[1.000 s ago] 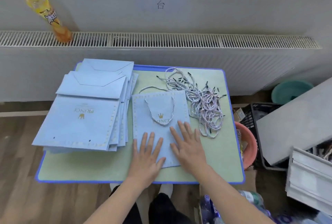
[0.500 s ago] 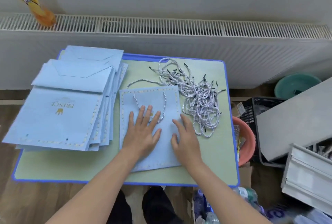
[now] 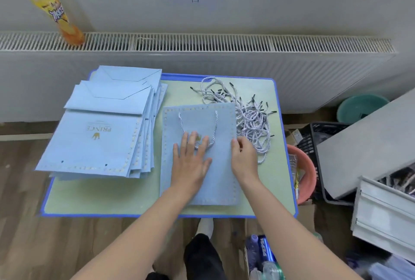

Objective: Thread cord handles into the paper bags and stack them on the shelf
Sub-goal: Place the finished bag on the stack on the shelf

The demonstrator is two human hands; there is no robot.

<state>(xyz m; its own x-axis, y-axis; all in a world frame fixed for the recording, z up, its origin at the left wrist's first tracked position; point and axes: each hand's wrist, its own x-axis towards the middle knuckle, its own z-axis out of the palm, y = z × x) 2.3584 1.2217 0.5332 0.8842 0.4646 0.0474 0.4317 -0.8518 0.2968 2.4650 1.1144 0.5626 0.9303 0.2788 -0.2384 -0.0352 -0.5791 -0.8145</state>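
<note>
A flat light-blue paper bag (image 3: 221, 167) lies on the small green table (image 3: 107, 198), its white twisted cord handle (image 3: 215, 122) looped over its upper face. My left hand (image 3: 190, 163) presses flat on the middle of the bag, fingers straight, fingertips over the gold crown print and the handle's loop. My right hand (image 3: 243, 158) sits at the bag's right edge with fingers bent over it; whether it pinches the edge is unclear. A pile of loose cords (image 3: 247, 113) with black tips lies right of the bag. A stack of flat blue bags (image 3: 101, 136) fills the table's left.
A radiator shelf (image 3: 224, 41) runs behind the table, with an orange drink bottle (image 3: 51, 7) at its left. A red basin (image 3: 305, 174), black crate (image 3: 314, 136), teal basin (image 3: 361, 106) and grey boards (image 3: 368, 140) crowd the floor at right. Bottles (image 3: 262, 255) stand by my feet.
Both hands slid up the bag from its lower edge. My left hand now covers the crown print; my right hand moved to the bag's right edge.
</note>
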